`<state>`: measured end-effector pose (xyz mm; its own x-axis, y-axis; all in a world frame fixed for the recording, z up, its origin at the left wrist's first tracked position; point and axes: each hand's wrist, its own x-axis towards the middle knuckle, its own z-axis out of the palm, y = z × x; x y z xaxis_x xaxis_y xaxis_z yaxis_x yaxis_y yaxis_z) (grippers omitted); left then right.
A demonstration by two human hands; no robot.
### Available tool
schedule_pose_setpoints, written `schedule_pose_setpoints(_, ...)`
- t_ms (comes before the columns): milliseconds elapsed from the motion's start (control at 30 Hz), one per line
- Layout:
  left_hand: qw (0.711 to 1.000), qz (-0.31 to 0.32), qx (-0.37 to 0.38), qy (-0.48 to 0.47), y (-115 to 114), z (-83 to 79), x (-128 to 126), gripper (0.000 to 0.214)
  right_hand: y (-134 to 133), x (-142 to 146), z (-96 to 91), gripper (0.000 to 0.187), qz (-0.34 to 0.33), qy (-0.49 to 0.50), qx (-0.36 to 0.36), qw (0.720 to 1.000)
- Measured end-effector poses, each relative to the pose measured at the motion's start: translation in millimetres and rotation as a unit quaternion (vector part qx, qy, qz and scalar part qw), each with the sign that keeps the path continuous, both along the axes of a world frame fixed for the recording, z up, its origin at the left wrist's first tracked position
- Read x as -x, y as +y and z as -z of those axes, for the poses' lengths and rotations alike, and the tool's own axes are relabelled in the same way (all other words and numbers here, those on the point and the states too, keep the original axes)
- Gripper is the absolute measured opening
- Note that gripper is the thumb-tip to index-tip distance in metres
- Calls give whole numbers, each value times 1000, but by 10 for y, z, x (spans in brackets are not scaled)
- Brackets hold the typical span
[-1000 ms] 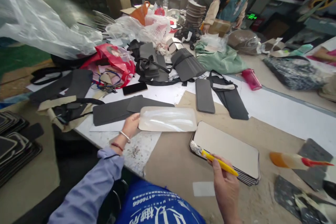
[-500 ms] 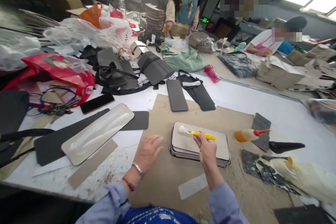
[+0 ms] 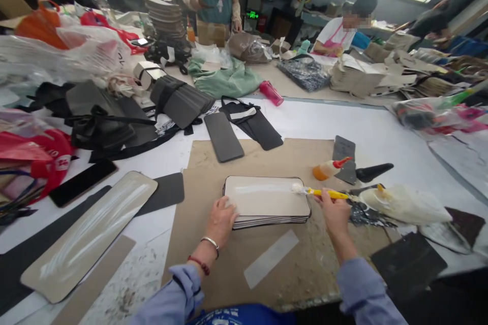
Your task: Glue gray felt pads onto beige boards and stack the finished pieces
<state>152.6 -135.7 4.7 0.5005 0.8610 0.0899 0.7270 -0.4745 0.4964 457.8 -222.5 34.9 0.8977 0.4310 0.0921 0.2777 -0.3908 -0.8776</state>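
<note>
My right hand (image 3: 335, 213) grips the yellow handle of a brush (image 3: 328, 193), fingers closed round it. The white-coated bristles touch the right part of the top beige panel (image 3: 267, 203), where a wet white streak runs along its length. That panel, rounded at the corners and dark-edged, lies on a stack of similar panels (image 3: 274, 222). At the stack's near left corner, my left hand (image 3: 221, 218) has its fingers bent against the edge, gripping it. A longer beige panel (image 3: 91, 233) with white streaks lies to the left, over dark strips.
Right of the stack are a glue bottle (image 3: 324, 170) with a red tip and a whitish bag (image 3: 404, 205). A phone (image 3: 84, 183) lies left. Dark panels (image 3: 223, 137) and a pink bottle (image 3: 271, 93) are farther back. Other people work behind the table.
My left hand has moved onto the stack's left corner. My right hand has carried the brush rightward along the top panel, where a white streak now shows. The view has turned right.
</note>
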Motion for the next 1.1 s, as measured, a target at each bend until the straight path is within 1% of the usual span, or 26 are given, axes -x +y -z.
schedule_pose_setpoints(33, 1000, -14, 7, -15, -25, 10, -2, 11, -79, -11, -54, 48, -1, -42, 25, 999)
schedule_pose_setpoints(100, 997, -47, 33, -53, -87, 21, 10, 11, -204, 95, -144, 46, -22, -132, 62, 989)
schedule_pose_setpoints(167, 987, -90, 71, -108, -155, 26, 43, 9, -275, 360, -174, 40, -83, -234, 76, 966)
schedule_pose_setpoints(233, 965, -150, 119, -179, -205, 31, 91, 10, -293, 753, -131, 32, -161, -311, 67, 934)
schedule_pose_setpoints(267, 945, -189, 155, -216, -217, 34, 119, 16, -288, 982, -93, 27, -197, -334, 56, 920)
schedule_pose_setpoints(300, 919, -226, 202, -252, -219, 38, 150, 22, -279, 1223, -54, 24, -226, -347, 43, 909)
schedule_pose_setpoints(333, 887, -257, 258, -284, -211, 41, 183, 27, -270, 1465, -23, 22, -253, -349, 30, 902)
schedule_pose_setpoints(367, 852, -273, 318, -315, -196, 42, 219, 30, -263, 1698, -4, 22, -281, -342, 12, 897)
schedule_pose_setpoints(433, 789, -267, 420, -361, -154, 39, 301, 31, -264, 2095, -16, 27, -336, -299, -24, 893)
schedule_pose_setpoints(467, 769, -252, 452, -375, -134, 34, 348, 31, -270, 2243, -44, 29, -357, -269, -42, 894)
schedule_pose_setpoints(500, 759, -239, 470, -383, -120, 28, 398, 31, -276, 2350, -80, 29, -370, -231, -56, 898)
schedule_pose_setpoints(567, 757, -222, 479, -386, -111, 19, 507, 28, -279, 2445, -150, 24, -369, -136, -70, 917)
schedule_pose_setpoints(633, 770, -214, 467, -379, -131, 18, 616, 25, -252, 2416, -181, 17, -345, -7, -66, 936)
schedule_pose_setpoints(700, 780, -213, 458, -370, -170, 24, 712, 22, -197, 2326, -161, 19, -315, 126, -60, 939)
schedule_pose_setpoints(733, 783, -216, 457, -364, -190, 29, 751, 21, -164, 2277, -139, 22, -301, 173, -57, 936)
schedule_pose_setpoints(767, 784, -218, 457, -358, -209, 33, 783, 19, -129, 2234, -117, 24, -287, 199, -55, 935)
schedule_pose_setpoints(800, 785, -220, 460, -353, -223, 37, 808, 17, -92, 2201, -99, 26, -274, 203, -52, 939)
schedule_pose_setpoints(867, 784, -221, 463, -349, -238, 40, 840, 13, -15, 2184, -93, 28, -264, 171, -42, 948)
schedule_pose_setpoints(900, 783, -220, 465, -350, -240, 38, 850, 11, 30, 2204, -106, 28, -272, 157, -41, 948)
schedule_pose_setpoints(933, 782, -218, 466, -352, -240, 35, 856, 11, 80, 2242, -126, 28, -287, 156, -45, 944)
schedule_pose_setpoints(1000, 782, -214, 462, -359, -240, 26, 864, 18, 199, 2348, -167, 29, -316, 194, -62, 927)
schedule_pose_setpoints(1067, 788, -220, 449, -360, -245, 16, 866, 25, 332, 2423, -173, 33, -313, 242, -86, 914)
schedule_pose_setpoints(1100, 790, -229, 441, -359, -251, 11, 866, 25, 394, 2418, -156, 35, -301, 252, -93, 915)
